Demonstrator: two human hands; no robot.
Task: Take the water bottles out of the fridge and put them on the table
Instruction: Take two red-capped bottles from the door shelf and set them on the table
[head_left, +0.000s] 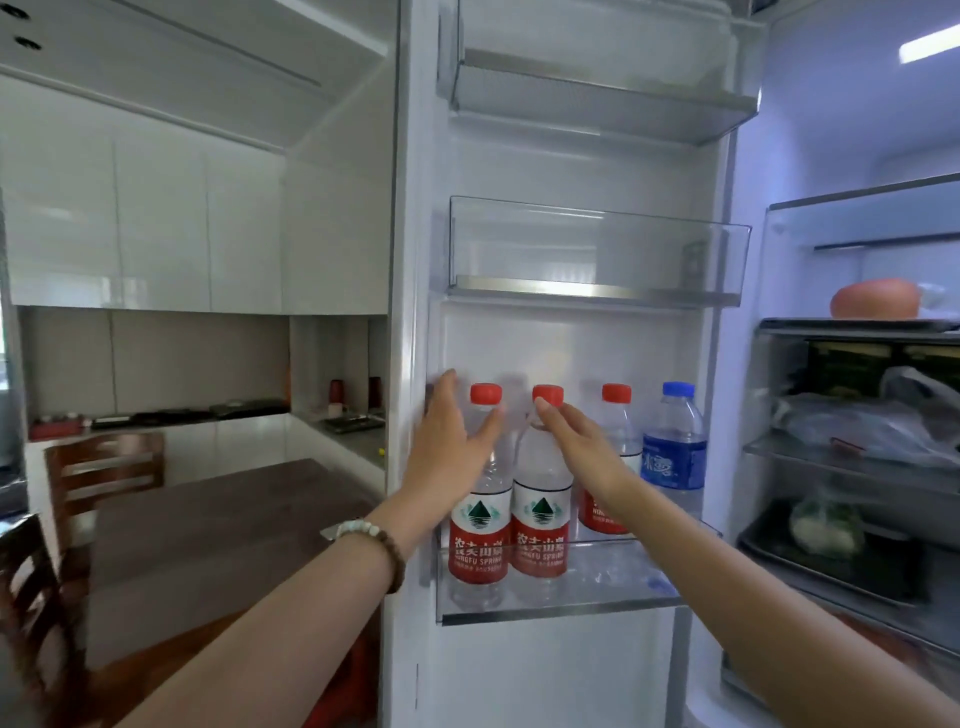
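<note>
Spreading wide, left hand (451, 436) flanks the leftmost bottle (479, 540) while right hand (574, 441), fingers straight, touches the second bottle (540, 535).

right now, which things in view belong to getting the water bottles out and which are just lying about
Job: left red-capped clear plastic bottle; middle red-capped clear plastic bottle; right red-capped clear plastic bottle; blue-capped clear plastic bottle; clear door shelf; dark wooden table; left hand; right hand.

Lying about: round orange item; crumpled plastic bags; brown wooden chair.
</note>
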